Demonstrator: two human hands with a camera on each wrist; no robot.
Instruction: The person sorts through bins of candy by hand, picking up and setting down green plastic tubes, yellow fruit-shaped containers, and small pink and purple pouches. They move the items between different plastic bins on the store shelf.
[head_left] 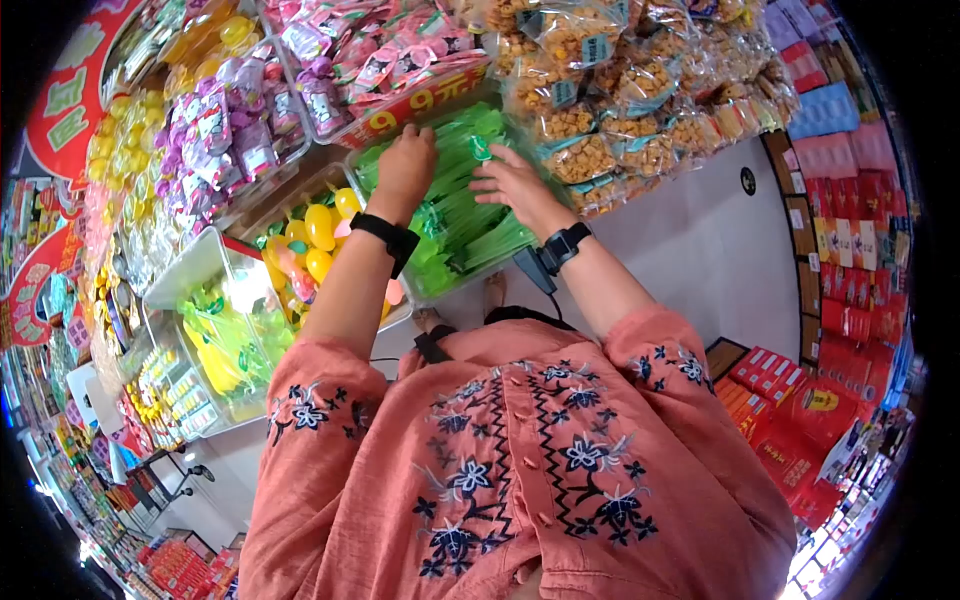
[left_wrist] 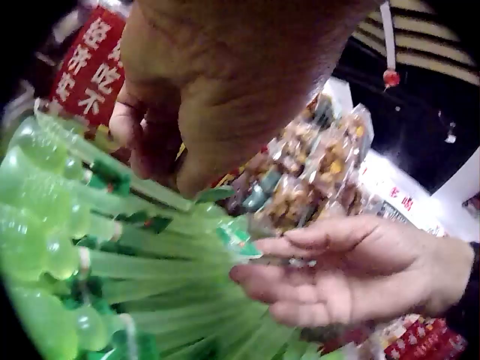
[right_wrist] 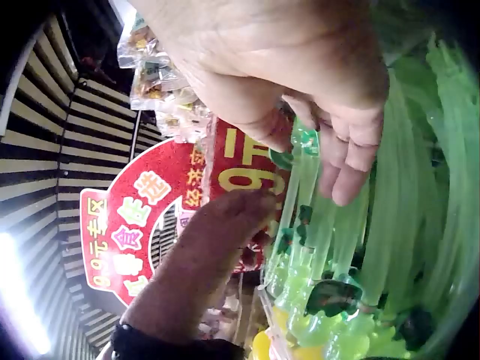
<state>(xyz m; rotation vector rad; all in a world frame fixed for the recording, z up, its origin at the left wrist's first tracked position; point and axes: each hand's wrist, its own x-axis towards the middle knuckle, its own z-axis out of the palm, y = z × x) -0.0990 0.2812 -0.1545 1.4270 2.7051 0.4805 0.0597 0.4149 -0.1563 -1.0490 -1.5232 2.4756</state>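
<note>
You stood at a shop display counter point(head_left: 700, 250) packed with clear bins of packaged sweets, with shelves of red boxes point(head_left: 850, 290) at your 3 o'clock and a red price sign point(head_left: 415, 105) at 12 o'clock behind the bin in use.

Both hands worked in the clear bin point(head_left: 440, 290) of green jelly sticks point(head_left: 470, 225) directly ahead at 12 o'clock. The sticks lay in a loose pile, long and translucent green, with bulbous ends and small dark green labels.

Your left hand point(head_left: 405, 165) rested at the 11 o'clock corner of the bin. Its fingers were curled down into the pile; the left wrist view showed the fingertips point(left_wrist: 154, 146) closed on the tops of several sticks.

Your right hand point(head_left: 515, 180) sat at the 1 o'clock side of the same bin, just beside the left hand. Its fingers lay nearly straight and relaxed, and the thumb and forefinger pinched the labelled end of one stick point(right_wrist: 304, 142).

Black wrist bands point(head_left: 385, 238) were on both forearms.

At 10 o'clock from the bin stood a bin of yellow egg-shaped sweets point(head_left: 320, 230). At 2 o'clock lay bags of brown snack pieces point(head_left: 600, 130). Purple and pink packets point(head_left: 230, 120) filled the bins further back at 11 o'clock.
</note>
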